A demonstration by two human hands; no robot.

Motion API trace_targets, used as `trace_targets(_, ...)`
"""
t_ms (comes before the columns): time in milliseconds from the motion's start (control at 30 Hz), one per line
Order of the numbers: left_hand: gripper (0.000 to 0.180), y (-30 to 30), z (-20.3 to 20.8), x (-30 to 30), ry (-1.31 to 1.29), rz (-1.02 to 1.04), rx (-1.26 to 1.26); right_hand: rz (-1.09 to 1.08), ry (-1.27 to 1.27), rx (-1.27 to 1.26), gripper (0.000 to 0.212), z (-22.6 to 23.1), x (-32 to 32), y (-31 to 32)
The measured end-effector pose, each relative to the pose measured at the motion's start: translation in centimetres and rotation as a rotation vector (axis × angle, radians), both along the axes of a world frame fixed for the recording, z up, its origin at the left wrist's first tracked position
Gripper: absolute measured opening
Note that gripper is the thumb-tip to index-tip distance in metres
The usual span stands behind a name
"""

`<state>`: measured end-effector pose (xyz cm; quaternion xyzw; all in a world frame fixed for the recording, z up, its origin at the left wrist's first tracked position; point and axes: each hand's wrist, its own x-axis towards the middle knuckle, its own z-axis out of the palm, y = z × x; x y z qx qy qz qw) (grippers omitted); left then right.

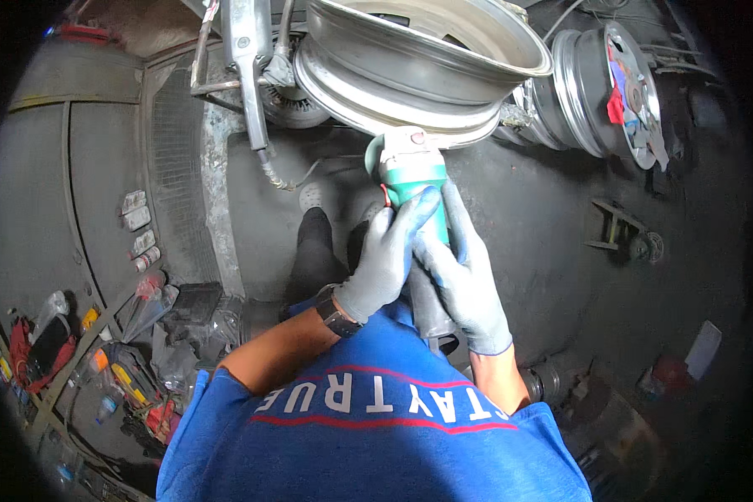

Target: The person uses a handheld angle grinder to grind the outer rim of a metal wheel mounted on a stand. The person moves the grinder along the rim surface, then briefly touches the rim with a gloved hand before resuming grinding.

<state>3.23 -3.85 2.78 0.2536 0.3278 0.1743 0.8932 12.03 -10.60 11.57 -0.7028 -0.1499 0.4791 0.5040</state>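
Both my gloved hands grip a teal angle grinder [406,171]. My left hand [385,255] wraps the body from the left, with a dark watch at the wrist. My right hand [462,268] wraps it from the right, fingers reaching forward along the body. The grinder's head meets the lower lip of a silver alloy wheel rim [410,58] that lies tilted on a stand in front of me. My blue shirt fills the lower middle of the view and my dark trouser legs and shoes show below the tool.
A second silver rim [598,84] with rags on it leans at the upper right. A metal stand arm [247,67] rises at the upper left. Spray cans, bottles and tools [134,351] clutter the floor at left. A small metal bracket [623,230] lies at right.
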Motion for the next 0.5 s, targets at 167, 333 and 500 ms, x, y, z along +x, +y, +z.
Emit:
trace_targets(167,0.036,-1.3,2.7,3.5,-0.001,-0.088,-0.071,-0.191,0.026,-0.033,0.08,0.8,1.5,-2.8)
trace_targets(333,0.044,-1.9,2.5,6.1,0.021,-0.314,-0.095,-0.274,0.042,-0.063,0.075,1.1,3.0,-3.7)
trace_targets(500,0.041,-1.8,2.6,4.8,0.101,-0.294,-0.045,-0.241,0.026,0.022,0.081,0.1,2.1,-4.3)
